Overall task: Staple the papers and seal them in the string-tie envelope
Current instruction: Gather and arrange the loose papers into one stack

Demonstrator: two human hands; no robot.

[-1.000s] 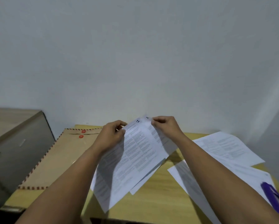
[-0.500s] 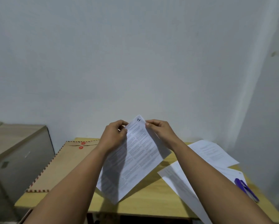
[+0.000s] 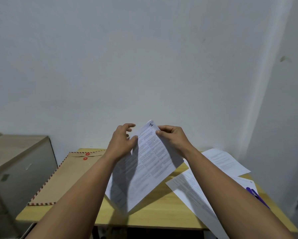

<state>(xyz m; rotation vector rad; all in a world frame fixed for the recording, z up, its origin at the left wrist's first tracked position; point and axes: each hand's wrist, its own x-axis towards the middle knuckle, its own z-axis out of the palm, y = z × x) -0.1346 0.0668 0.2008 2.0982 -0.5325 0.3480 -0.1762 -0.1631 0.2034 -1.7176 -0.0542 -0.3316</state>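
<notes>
I hold a small stack of printed white papers [image 3: 144,169] upright above the yellow table [image 3: 155,216]. My right hand [image 3: 172,137] pinches the stack's top right edge. My left hand [image 3: 122,142] is at the top left edge, thumb on the front of the sheet and fingers spread behind it. A brown string-tie envelope [image 3: 67,178] with red discs and a striped border lies flat on the table's left part. A purple stapler [image 3: 256,195] lies at the right edge, partly hidden by my right forearm.
More loose printed sheets [image 3: 222,161] lie on the right half of the table, some overhanging its front edge. A grey cabinet [image 3: 18,163] stands to the left of the table. A white wall is close behind.
The two offset sheets have been squared into one aligned stack. My left hand's fingers have loosened and spread. The view has tilted up and back, showing more wall.
</notes>
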